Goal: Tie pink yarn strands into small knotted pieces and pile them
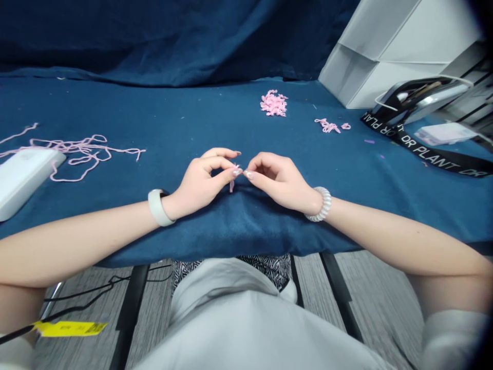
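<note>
My left hand (206,180) pinches a short piece of pink yarn (231,186) between thumb and finger, and one end dangles below the fingertips. Close beside it, my right hand (279,180) has its thumb and index finger pressed together at the same small piece; whatever lies between those tips is too small to see clearly. Both hands are just above the front part of the blue cloth (185,118). Farther back lies a pile of small pink yarn pieces (273,104), with a few more knotted pieces (327,125) to its right.
Long loose pink yarn (87,149) lies tangled at left by a white box (29,174). White boxes (385,56) stand at back right. A black lettered strap (423,149), a dark pouch (416,100) and a small clear case (447,132) lie on the right.
</note>
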Available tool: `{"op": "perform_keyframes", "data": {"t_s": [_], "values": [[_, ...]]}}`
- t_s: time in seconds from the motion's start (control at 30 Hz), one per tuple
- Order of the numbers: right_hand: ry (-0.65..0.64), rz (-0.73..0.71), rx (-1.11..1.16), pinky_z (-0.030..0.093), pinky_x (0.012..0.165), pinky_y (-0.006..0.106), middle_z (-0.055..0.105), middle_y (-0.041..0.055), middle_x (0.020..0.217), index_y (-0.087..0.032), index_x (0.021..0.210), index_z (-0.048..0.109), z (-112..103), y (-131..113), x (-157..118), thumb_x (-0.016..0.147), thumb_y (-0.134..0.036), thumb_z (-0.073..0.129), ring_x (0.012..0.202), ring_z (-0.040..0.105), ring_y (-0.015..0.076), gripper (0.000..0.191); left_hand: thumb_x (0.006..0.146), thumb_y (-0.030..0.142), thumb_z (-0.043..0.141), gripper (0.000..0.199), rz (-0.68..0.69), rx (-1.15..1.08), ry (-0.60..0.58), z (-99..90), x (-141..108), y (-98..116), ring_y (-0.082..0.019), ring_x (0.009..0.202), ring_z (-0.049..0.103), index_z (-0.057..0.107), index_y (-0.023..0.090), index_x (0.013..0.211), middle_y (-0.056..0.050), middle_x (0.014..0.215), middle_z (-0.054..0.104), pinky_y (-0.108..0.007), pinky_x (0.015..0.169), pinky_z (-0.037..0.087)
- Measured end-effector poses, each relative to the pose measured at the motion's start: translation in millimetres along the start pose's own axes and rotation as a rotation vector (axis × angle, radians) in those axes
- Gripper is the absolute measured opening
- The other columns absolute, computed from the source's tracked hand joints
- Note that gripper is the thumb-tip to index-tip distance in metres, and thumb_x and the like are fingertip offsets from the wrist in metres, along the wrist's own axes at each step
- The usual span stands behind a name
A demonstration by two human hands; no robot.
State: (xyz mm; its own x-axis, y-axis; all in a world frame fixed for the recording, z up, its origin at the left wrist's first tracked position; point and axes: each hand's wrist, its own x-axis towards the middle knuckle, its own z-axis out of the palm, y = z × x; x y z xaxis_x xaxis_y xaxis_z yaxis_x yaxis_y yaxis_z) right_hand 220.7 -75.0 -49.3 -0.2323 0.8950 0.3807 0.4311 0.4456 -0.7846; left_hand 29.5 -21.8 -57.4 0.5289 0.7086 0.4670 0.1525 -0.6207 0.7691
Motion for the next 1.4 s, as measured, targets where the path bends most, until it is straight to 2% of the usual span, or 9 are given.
{"op": "perform_keyframes", "data": {"t_s": [0.13,0.3,0.6,0.73,0.93,1.03,1.2,1.3,1.4], "values": [[0.034,-0.285,-0.154,0.044,0.065,0.025,0.060,0.0052,0.083,-0.015,0.094,0.064,-5,3,2,0.085,-0.036,0.064,0.072,0.052,0.0120,0.023,0.084,0.038,0.064,0.028,-0.120,-0.206,-0.182,0.2,0,0,-0.012,0.062,0.059,0.066,0.013,0.072,-0.004,0.071,0.067,-0.026,0.065,0.048],[-0.133,-0.436,-0.121,0.048,0.073,0.027,0.063,0.0062,0.092,-0.019,0.117,0.064,-7,7,4,0.083,-0.039,0.066,0.082,0.056,0.0137,0.040,0.081,0.040,0.066,0.032,-0.125,-0.234,-0.355,-0.9,-1,1,-0.010,0.057,0.054,0.064,0.013,0.065,-0.002,0.060,0.062,-0.022,0.058,0.044],[-0.230,-0.445,0.001,0.048,0.065,0.023,0.066,0.0023,0.077,-0.021,0.088,0.076,-6,8,5,0.084,-0.034,0.066,0.069,0.060,0.0091,0.016,0.079,0.041,0.068,0.030,-0.198,-0.243,-0.551,-1.3,4,4,-0.010,0.053,0.056,0.069,0.013,0.068,-0.002,0.059,0.065,-0.019,0.052,0.043],[-0.184,-0.455,0.037,0.049,0.069,0.025,0.071,0.0013,0.071,-0.022,0.083,0.076,-5,7,6,0.087,-0.034,0.062,0.068,0.063,0.0106,0.019,0.079,0.047,0.068,0.036,-0.233,-0.404,-0.564,-0.7,5,1,-0.011,0.056,0.061,0.068,0.012,0.070,-0.006,0.064,0.069,-0.022,0.057,0.048],[0.091,-0.392,-0.066,0.049,0.066,0.026,0.072,0.0032,0.074,-0.019,0.081,0.075,-6,11,4,0.087,-0.029,0.063,0.068,0.063,0.0120,0.016,0.081,0.044,0.067,0.032,-0.233,-0.517,-0.515,-0.1,5,-4,-0.015,0.071,0.069,0.067,0.013,0.084,-0.006,0.071,0.072,-0.026,0.070,0.054],[0.197,-0.350,-0.136,0.049,0.068,0.028,0.071,0.0032,0.076,-0.020,0.078,0.073,-6,11,4,0.088,-0.030,0.061,0.070,0.063,0.0135,0.019,0.082,0.042,0.067,0.031,-0.239,-0.459,-0.475,0.7,5,-4,-0.013,0.068,0.068,0.070,0.012,0.092,-0.005,0.071,0.072,-0.026,0.072,0.055],[0.272,-0.304,-0.159,0.048,0.070,0.031,0.070,0.0037,0.075,-0.021,0.075,0.071,-7,10,3,0.088,-0.036,0.059,0.070,0.061,0.0152,0.024,0.085,0.041,0.063,0.030,-0.222,-0.349,-0.352,2.5,4,-5,-0.015,0.077,0.070,0.071,0.013,0.092,-0.005,0.076,0.074,-0.026,0.080,0.053],[0.296,-0.289,-0.170,0.048,0.070,0.032,0.069,0.0036,0.074,-0.021,0.075,0.071,-7,9,3,0.089,-0.037,0.058,0.070,0.060,0.0154,0.025,0.086,0.039,0.063,0.031,-0.266,-0.443,-0.336,4.3,3,-6,-0.017,0.083,0.071,0.066,0.013,0.102,-0.007,0.085,0.075,-0.029,0.083,0.054],[0.322,-0.285,-0.168,0.046,0.069,0.031,0.067,0.0035,0.073,-0.021,0.074,0.071,-8,10,4,0.089,-0.035,0.058,0.069,0.059,0.0151,0.024,0.085,0.038,0.064,0.029,-0.303,-0.512,-0.325,5.6,1,-5,-0.017,0.084,0.072,0.063,0.013,0.098,-0.009,0.088,0.075,-0.031,0.082,0.056]]}}
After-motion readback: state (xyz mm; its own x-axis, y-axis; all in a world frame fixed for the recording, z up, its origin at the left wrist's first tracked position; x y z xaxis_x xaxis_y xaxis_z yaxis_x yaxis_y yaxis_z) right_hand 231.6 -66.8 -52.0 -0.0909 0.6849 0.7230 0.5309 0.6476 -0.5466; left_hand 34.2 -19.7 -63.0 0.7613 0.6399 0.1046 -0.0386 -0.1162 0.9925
